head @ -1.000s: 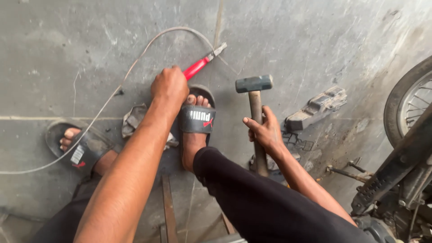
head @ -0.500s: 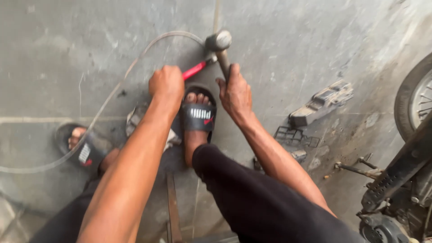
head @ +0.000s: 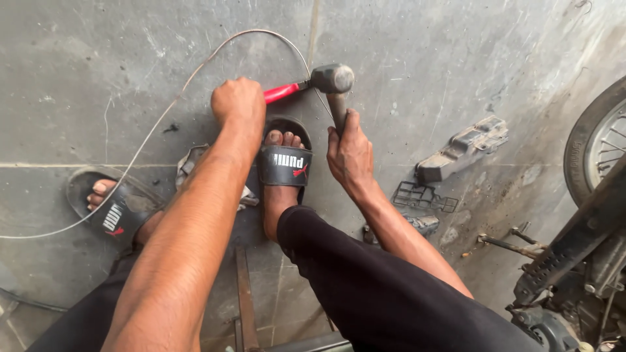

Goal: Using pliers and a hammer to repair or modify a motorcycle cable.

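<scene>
Grey concrete floor [head: 424,58]; left hand [head: 238,104] clenched on red-handled pliers [head: 282,92], right hand [head: 350,151] gripping hammer [head: 333,79] landing on them, wire [head: 163,117] uncut.

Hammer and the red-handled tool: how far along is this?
Done: the cable is laid out across the concrete floor, looping round to the tool's tip. In hand: the left hand has a closed grip on the red-handled tool, and the right hand holds the hammer with its head on the tool's tip. Left: the cable shows no visible break.
</scene>
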